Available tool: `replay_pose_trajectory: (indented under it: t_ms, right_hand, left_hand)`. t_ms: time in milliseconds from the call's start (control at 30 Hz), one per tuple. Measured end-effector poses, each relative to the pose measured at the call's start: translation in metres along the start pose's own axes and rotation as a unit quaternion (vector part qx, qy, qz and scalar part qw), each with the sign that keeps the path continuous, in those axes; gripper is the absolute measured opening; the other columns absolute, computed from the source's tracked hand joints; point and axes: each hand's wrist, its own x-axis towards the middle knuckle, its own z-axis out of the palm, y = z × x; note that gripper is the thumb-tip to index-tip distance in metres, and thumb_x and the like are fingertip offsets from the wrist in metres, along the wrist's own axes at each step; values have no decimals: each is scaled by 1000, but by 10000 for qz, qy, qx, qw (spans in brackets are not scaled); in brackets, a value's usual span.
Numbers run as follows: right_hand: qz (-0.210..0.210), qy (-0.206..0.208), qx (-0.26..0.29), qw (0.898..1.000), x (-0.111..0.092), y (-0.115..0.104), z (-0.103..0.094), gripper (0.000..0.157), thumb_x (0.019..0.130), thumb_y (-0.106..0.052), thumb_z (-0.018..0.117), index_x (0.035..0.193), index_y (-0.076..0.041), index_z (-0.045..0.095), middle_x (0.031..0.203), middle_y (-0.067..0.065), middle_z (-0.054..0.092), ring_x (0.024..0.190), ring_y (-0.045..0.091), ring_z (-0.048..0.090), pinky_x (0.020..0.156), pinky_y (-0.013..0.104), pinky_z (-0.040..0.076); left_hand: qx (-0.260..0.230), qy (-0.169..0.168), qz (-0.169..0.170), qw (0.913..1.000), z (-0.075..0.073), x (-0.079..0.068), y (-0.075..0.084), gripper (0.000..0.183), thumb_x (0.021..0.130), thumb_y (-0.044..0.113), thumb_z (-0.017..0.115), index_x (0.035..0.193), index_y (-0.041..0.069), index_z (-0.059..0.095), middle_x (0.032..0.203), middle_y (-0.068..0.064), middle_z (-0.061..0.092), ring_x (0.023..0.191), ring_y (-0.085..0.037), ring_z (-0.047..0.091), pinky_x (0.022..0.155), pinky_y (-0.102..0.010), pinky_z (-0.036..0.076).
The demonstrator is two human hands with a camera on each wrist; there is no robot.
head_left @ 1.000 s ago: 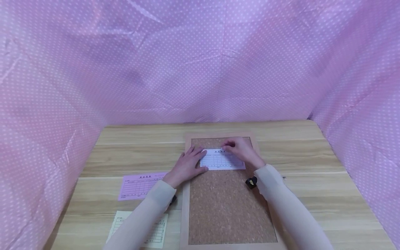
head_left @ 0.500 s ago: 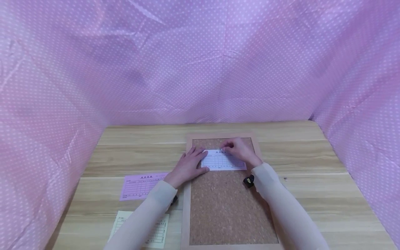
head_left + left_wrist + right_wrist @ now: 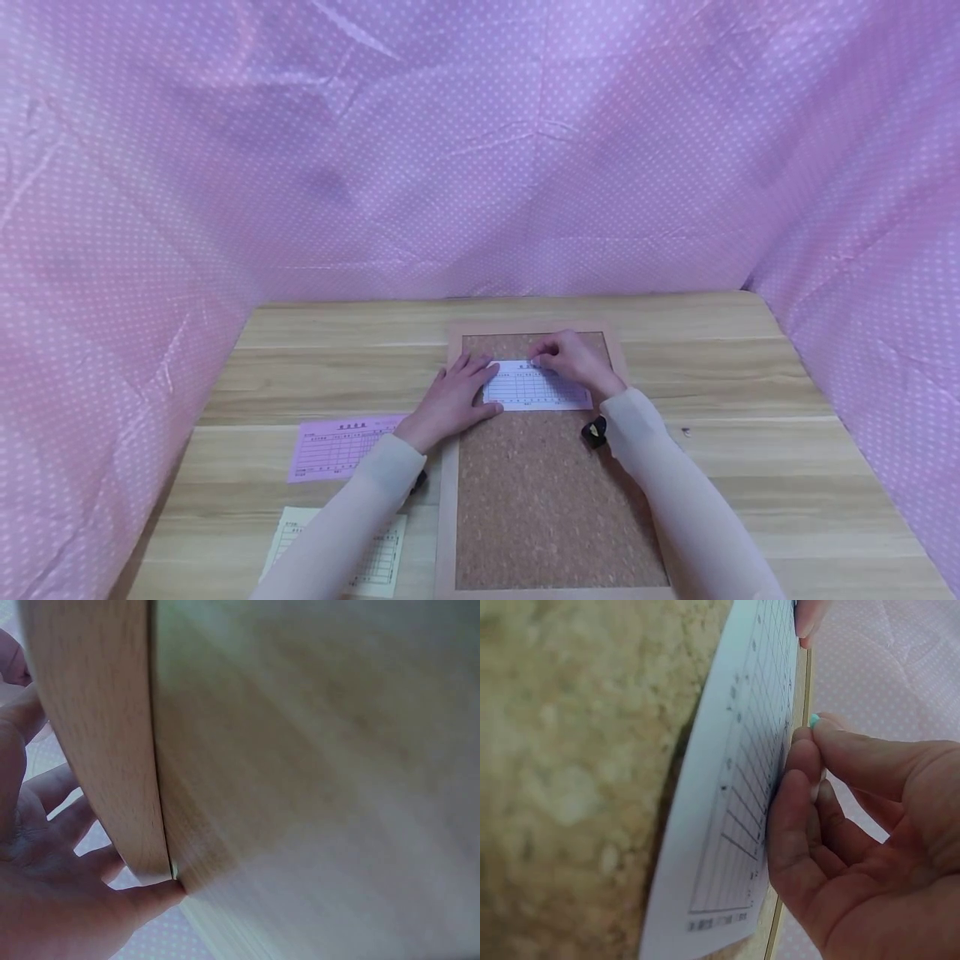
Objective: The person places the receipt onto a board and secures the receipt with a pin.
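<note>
A white printed form slip (image 3: 536, 392) lies near the far end of a wood-framed cork board (image 3: 555, 500). My left hand (image 3: 453, 396) rests with spread fingers across the board's left frame, its fingertips and thumb on the slip's left end. In the left wrist view the little finger of that hand (image 3: 67, 885) reaches down beside the frame. With thumb and fingers my right hand (image 3: 573, 360) pinches a small push pin at the slip's top edge. Only the pin's pale teal head (image 3: 814, 719) shows between the fingertips in the right wrist view; its point is hidden.
A purple form slip (image 3: 330, 450) lies on the wooden table (image 3: 765, 375) left of the board. Nearer, a pale yellow slip (image 3: 382, 558) is partly covered by the left sleeve. A tiny object (image 3: 686, 432) sits right of the board. Pink dotted cloth (image 3: 480, 167) surrounds the table.
My right wrist and forearm have shifted slightly left, while the right fingertips stay at the slip's top edge. The left hand keeps its place on the slip.
</note>
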Motion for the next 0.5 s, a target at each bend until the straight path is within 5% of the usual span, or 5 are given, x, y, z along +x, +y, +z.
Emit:
replay_pose_trajectory:
  t_ms: [500]
  right_hand:
    - [257, -299, -184, 9991, 7, -7, -2, 12, 99, -12, 68, 101, -10, 80, 97, 2, 75, 88, 19, 62, 80, 35, 46]
  left_hand:
    - [-7, 35, 37, 10000, 0, -1, 0, 71, 98, 46, 69, 157, 14, 45, 168, -5, 31, 158, -36, 14, 118, -69, 22]
